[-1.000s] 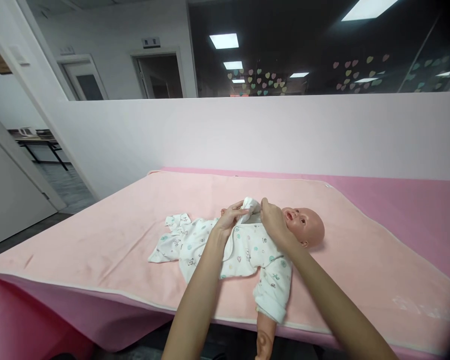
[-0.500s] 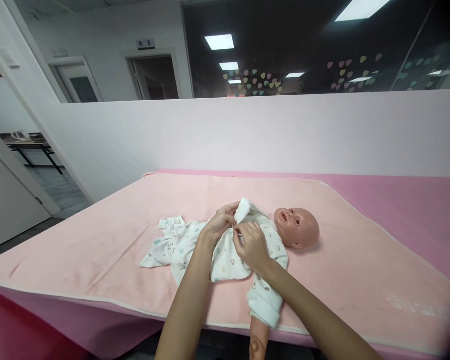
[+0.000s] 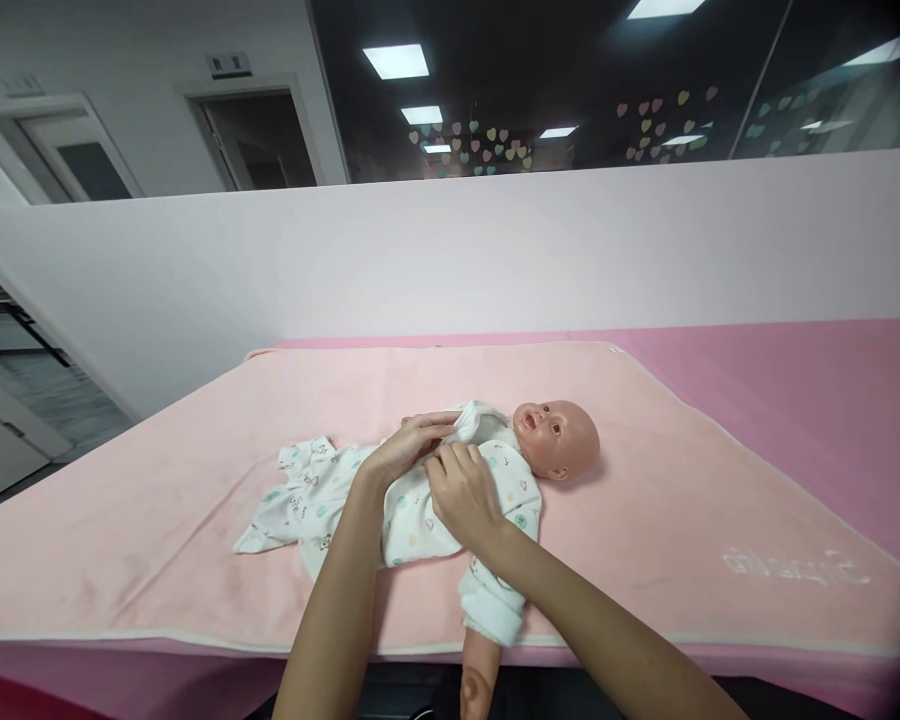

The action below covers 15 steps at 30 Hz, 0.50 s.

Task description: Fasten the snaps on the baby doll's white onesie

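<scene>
Since a second ago my right hand [image 3: 463, 490] has come down from the doll's collar to its chest, and my left hand [image 3: 409, 447] has slid a little lower on the same spot; my view has also shifted, so everything sits further left. The bald plastic baby doll [image 3: 557, 438] lies on its back on the pale pink towelling blanket [image 3: 682, 500], head to my right. It wears a white cotton romper printed with small pastel figures [image 3: 420, 510], whose legs trail out flat to my left. My left hand is half closed, fingers curled onto the bunched white fabric at the doll's far shoulder. My right hand rests knuckles-up on the front of the romper, fingers bent and pinching the cloth just beside my left. One bare doll leg [image 3: 476, 675] hangs over the near edge of the deeper pink table cover [image 3: 832, 390].
</scene>
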Motion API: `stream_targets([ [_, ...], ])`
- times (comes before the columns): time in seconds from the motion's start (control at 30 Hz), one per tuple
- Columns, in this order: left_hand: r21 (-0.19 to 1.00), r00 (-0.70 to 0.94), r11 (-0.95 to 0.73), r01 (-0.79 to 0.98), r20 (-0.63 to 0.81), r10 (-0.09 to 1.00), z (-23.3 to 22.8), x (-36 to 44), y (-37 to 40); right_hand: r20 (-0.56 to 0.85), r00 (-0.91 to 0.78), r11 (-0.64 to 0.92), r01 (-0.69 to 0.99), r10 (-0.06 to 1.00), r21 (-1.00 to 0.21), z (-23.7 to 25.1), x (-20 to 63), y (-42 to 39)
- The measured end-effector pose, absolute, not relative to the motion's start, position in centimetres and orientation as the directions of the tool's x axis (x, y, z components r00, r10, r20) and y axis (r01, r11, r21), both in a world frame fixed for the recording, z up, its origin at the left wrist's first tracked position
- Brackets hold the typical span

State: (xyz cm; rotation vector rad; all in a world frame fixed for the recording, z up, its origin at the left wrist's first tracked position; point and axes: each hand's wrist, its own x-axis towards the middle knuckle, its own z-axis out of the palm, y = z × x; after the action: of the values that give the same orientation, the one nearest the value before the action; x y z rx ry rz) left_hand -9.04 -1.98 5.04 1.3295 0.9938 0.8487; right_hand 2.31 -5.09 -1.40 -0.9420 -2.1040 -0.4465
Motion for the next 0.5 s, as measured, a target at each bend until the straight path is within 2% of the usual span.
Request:
stream_targets([
  [0.1,0.982,0.323,0.087,0.166,-0.137,0.936,4.6,-9.0,-1.7,0.791,-0.476,0.688,0.719,0.386,0.097,-1.3,2.3,-5.2],
  [0.27,0.956,0.402,-0.058,0.286,-0.065,0.913,4.5,-8.7,-1.7,0.786,-0.539,0.734,0.658,0.303,0.169,-1.5,2.4,-5.0],
  [0.4,0.940,0.446,-0.114,0.323,-0.045,0.894,4.8,-8.5,-1.9,0.773,-0.587,0.794,0.577,0.241,0.191,-1.8,2.5,-4.5],
  [0.5,0.945,0.429,-0.098,0.311,-0.047,0.902,4.8,-8.6,-1.9,0.769,-0.629,0.843,0.472,0.116,0.259,-1.7,2.9,-4.0],
])
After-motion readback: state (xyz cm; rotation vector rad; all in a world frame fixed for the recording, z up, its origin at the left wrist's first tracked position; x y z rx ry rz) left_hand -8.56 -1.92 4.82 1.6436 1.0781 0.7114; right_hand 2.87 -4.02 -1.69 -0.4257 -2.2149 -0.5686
